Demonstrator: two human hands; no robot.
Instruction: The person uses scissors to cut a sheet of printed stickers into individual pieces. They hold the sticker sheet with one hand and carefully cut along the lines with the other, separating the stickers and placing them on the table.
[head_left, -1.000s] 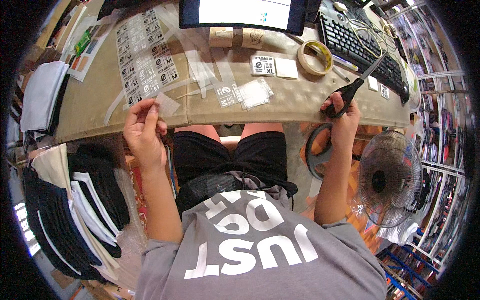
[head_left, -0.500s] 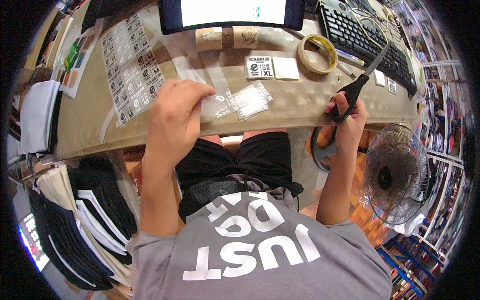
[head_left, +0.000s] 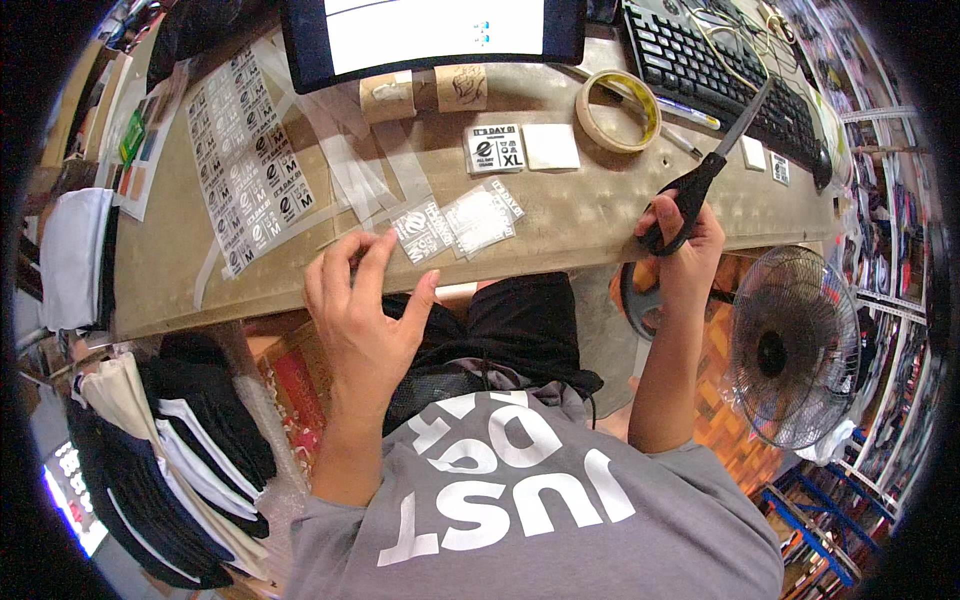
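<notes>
At nine o'clock from the centre of the view, the left hand [head_left: 362,308] is raised at the near edge of the desk [head_left: 590,215], fingers half bent toward twelve, thumb spread well apart and aimed at one. Between two and three o'clock, the right hand [head_left: 688,245] is closed around the handles of black scissors [head_left: 710,178] at two o'clock. Their long axis runs seven to one, tips toward one, overlapping the keyboard [head_left: 690,62]. Clear printed labels [head_left: 420,232] lie at eleven, near the left fingertips; any contact is hard to tell. Fingers partly hide the scissors' loops; the top edge crops the monitor [head_left: 430,30].
</notes>
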